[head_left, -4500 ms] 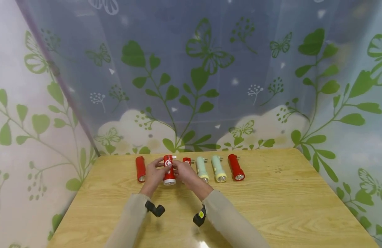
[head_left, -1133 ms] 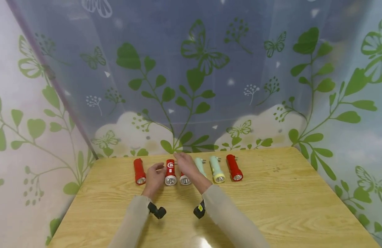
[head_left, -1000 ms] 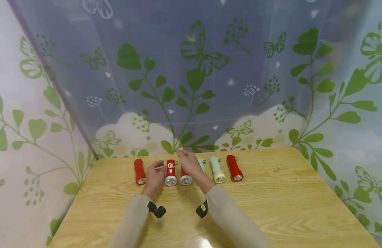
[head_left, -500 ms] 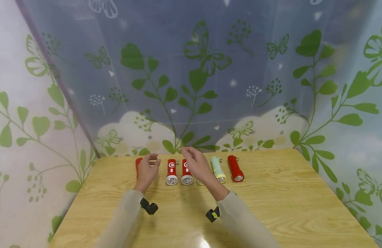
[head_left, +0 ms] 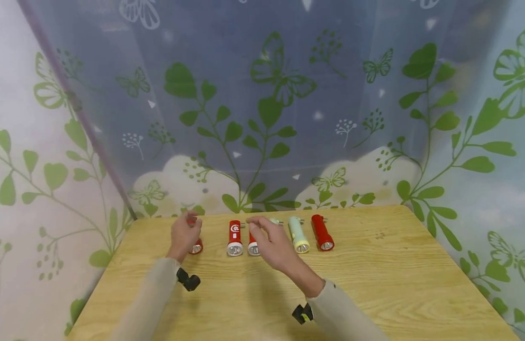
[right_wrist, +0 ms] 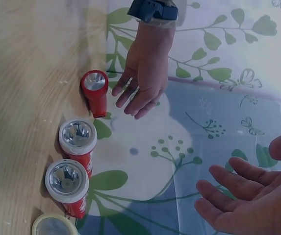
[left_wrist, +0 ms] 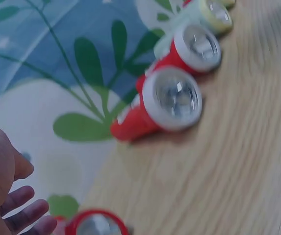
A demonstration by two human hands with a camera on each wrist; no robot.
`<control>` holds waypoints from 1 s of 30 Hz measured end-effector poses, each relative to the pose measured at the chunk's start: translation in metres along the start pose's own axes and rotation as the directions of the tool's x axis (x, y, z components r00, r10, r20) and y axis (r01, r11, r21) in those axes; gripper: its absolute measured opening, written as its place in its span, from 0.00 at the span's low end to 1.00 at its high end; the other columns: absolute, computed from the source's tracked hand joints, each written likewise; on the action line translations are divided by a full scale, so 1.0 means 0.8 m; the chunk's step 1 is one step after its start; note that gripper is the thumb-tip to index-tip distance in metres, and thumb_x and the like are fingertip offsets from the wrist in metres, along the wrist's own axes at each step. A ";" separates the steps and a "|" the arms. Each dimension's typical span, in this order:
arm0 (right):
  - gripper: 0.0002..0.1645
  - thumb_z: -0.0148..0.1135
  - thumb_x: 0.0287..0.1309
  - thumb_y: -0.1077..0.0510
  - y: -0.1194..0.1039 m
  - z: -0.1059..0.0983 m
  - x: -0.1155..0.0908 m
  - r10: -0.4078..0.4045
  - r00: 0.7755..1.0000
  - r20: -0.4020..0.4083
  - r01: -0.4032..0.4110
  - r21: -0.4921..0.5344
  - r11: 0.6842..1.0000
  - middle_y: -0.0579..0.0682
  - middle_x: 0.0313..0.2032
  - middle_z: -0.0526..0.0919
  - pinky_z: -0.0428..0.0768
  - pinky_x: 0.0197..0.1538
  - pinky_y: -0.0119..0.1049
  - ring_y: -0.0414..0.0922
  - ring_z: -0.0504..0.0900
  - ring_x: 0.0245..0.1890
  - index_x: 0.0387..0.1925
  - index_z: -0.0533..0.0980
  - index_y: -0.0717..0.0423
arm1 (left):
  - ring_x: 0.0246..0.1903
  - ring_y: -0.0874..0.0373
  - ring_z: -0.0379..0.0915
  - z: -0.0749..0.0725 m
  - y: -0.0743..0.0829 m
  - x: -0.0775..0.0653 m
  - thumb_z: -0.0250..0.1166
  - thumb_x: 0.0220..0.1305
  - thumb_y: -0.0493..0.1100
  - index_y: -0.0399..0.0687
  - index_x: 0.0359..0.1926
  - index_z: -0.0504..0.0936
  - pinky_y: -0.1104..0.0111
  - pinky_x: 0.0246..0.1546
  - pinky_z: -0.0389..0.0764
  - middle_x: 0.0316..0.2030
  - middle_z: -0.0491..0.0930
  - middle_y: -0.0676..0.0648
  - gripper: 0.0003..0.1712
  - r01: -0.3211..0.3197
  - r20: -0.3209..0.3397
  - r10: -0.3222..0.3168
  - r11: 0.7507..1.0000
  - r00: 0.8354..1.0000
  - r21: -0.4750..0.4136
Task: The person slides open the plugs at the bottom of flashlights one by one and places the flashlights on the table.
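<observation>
Over the leftmost red flashlight (head_left: 197,247) hovers my left hand (head_left: 184,236), its fingers relaxed and holding nothing. That hand hides most of the flashlight's body. In the right wrist view, a gap shows between the left hand (right_wrist: 146,71) and the plain red flashlight (right_wrist: 96,95). My right hand (head_left: 276,246) hangs above the middle of the row with loosely bent fingers and nothing in them. It partly covers a red flashlight with a white rim (head_left: 253,248) and a mint flashlight (head_left: 275,221). Another white-rimmed red flashlight (head_left: 234,238) lies uncovered between the hands.
Right of the right hand lie a mint flashlight with a yellow rim (head_left: 298,235) and a plain red flashlight (head_left: 322,232). All lie in a row near the back edge of the wooden table (head_left: 386,270). A leaf-patterned curtain (head_left: 322,142) hangs behind it.
Earlier both hands held a white-rimmed red flashlight, which now lies on the table in the row. The left hand has moved left over the leftmost flashlight; the right hand has drawn back toward the person.
</observation>
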State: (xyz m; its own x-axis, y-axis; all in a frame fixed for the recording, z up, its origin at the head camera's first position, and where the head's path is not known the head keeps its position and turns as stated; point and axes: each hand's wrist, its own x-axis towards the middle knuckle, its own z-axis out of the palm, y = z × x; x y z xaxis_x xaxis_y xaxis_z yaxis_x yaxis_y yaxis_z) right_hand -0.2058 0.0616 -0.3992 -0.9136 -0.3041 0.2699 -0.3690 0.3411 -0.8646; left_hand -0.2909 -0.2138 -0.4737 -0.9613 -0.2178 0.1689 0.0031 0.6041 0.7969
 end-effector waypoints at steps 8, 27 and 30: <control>0.23 0.47 0.77 0.47 0.001 0.001 -0.019 -0.028 0.999 0.033 0.029 -0.050 0.998 0.51 0.61 0.82 0.76 0.65 0.55 0.50 0.80 0.63 0.62 0.77 0.52 | 0.46 0.38 0.82 -0.011 -0.033 0.006 0.58 0.69 0.40 0.34 0.58 0.77 0.51 0.43 0.84 0.51 0.81 0.30 0.21 0.018 -0.061 -0.012 0.995 0.998 0.101; 0.22 0.48 0.77 0.48 0.023 0.004 -0.051 -0.009 0.994 0.107 0.023 -0.126 0.992 0.50 0.60 0.84 0.75 0.68 0.54 0.50 0.79 0.65 0.61 0.78 0.52 | 0.53 0.33 0.76 -0.025 -0.055 0.009 0.54 0.72 0.50 0.30 0.61 0.70 0.45 0.53 0.76 0.55 0.78 0.26 0.29 0.211 0.023 -0.217 0.965 0.976 0.153; 0.22 0.48 0.77 0.48 0.028 0.003 -0.055 -0.016 0.992 0.122 0.031 -0.123 0.992 0.51 0.61 0.83 0.74 0.69 0.54 0.50 0.78 0.66 0.61 0.77 0.52 | 0.53 0.32 0.75 -0.022 -0.056 0.012 0.55 0.72 0.53 0.28 0.62 0.69 0.44 0.54 0.76 0.56 0.77 0.25 0.32 0.212 0.033 -0.220 0.964 0.975 0.159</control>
State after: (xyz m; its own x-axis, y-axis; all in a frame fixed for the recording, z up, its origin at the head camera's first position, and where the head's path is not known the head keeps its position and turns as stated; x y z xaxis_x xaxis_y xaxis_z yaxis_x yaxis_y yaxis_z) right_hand -0.1734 0.0804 -0.4315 -0.8801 -0.4153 0.2300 -0.4152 0.4386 -0.7970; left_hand -0.2955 -0.2566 -0.4972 -0.9471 -0.3197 -0.0296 -0.2444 0.6581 0.7122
